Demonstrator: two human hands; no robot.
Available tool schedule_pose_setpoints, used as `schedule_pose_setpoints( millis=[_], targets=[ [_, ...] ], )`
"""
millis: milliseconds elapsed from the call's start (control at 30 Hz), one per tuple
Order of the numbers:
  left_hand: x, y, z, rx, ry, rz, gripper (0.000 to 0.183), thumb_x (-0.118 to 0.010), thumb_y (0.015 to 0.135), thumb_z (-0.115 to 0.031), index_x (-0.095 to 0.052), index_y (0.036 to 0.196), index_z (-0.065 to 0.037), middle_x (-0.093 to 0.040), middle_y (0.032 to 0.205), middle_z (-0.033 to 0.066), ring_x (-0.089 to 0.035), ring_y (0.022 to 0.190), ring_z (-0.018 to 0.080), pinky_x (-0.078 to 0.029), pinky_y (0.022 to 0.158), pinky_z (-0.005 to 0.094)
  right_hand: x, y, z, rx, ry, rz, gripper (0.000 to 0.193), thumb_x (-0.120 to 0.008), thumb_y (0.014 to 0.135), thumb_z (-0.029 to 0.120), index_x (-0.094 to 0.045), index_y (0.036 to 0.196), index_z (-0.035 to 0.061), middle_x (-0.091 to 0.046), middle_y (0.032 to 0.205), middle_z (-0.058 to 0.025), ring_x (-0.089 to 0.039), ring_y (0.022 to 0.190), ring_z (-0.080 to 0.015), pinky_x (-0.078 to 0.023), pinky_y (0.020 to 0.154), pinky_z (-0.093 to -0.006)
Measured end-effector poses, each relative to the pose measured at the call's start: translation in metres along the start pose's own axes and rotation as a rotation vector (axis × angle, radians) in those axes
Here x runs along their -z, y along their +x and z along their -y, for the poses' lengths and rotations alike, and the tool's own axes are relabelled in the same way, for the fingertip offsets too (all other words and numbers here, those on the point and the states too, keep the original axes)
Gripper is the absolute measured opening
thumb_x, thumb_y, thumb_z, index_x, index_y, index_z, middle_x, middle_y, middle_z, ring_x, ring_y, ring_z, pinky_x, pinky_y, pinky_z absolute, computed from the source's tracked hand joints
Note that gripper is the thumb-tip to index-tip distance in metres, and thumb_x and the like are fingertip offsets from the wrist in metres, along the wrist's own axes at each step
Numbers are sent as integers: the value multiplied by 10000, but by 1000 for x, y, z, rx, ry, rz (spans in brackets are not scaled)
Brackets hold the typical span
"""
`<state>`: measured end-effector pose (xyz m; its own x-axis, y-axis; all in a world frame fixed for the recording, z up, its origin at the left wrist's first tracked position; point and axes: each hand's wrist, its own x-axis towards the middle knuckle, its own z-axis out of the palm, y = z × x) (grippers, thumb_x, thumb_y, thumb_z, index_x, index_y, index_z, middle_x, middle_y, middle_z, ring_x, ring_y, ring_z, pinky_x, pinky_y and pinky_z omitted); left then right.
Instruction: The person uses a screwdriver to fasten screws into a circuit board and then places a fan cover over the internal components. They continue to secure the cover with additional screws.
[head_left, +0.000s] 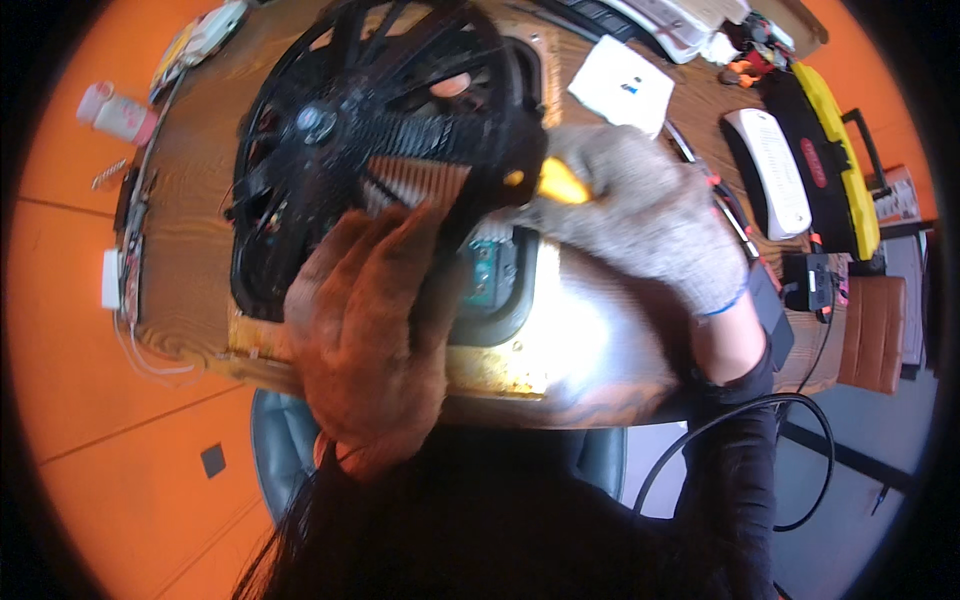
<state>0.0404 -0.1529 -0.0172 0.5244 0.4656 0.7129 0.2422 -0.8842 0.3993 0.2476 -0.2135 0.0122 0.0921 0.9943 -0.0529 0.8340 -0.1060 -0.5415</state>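
- right hand (640, 215), grey glove, clamped on yellow-handled tool (558, 182), tip at fan's right edge
- left hand (365, 330), brown glove, fingers spread flat against black fan assembly (370, 130)
- fan over metal plate (560, 340) on wooden bench (200, 200)
- white box (770, 170) well right

I count one black fan assembly (380, 130) on the desk (200, 200), and everything else I place from it. Two gloved hands work at it: one brown (365, 340), one grey (640, 215). Right of it I see one white paper square (622, 83) and one white router-like box (772, 170). Left of it, one pink-capped bottle (115, 113).
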Motion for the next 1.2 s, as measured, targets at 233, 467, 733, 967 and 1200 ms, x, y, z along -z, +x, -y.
schedule_pose_setpoints(
  millis=[233,467,733,967,1200],
  targets=[
    [11,-1,-13,276,-100,198,441,-687,780,74,-634,1204,-35,-624,1155,201,-592,1090,332,-472,935,411,4,-13,1,118,-183,-59,357,-660,864,405,-670,1112,148,-685,982,-76,-680,919,-248,-571,736,-359],
    [6,-12,-9,145,136,107,337,-703,844,-121,-642,1165,-40,-672,1080,156,-634,1030,333,-471,922,451,-3,3,-11,98,-129,-35,349,-614,903,436,-683,1064,134,-705,938,-92,-703,873,-240,-571,697,-376],
    [15,-17,-6,73,179,156,529,-671,797,59,-530,1298,-36,-558,1231,243,-552,1140,384,-431,1010,464,-16,7,-22,212,188,55,257,-668,876,234,-654,1089,93,-666,1022,-89,-655,962,-219,-554,820,-333],
    [19,-24,-7,231,181,175,476,-669,809,24,-567,1271,-25,-570,1231,233,-549,1150,375,-423,1027,449,-50,-3,-41,372,367,-76,227,-601,917,110,-631,1138,67,-628,1118,-109,-620,1020,-212,-522,885,-268],
    [15,-30,5,196,234,103,324,-674,856,-172,-647,1117,17,-650,1094,218,-625,1032,388,-473,957,472,-62,8,-35,476,164,-293,217,-630,885,178,-621,1077,79,-638,1026,-122,-637,930,-251,-529,784,-320]
  ],
)
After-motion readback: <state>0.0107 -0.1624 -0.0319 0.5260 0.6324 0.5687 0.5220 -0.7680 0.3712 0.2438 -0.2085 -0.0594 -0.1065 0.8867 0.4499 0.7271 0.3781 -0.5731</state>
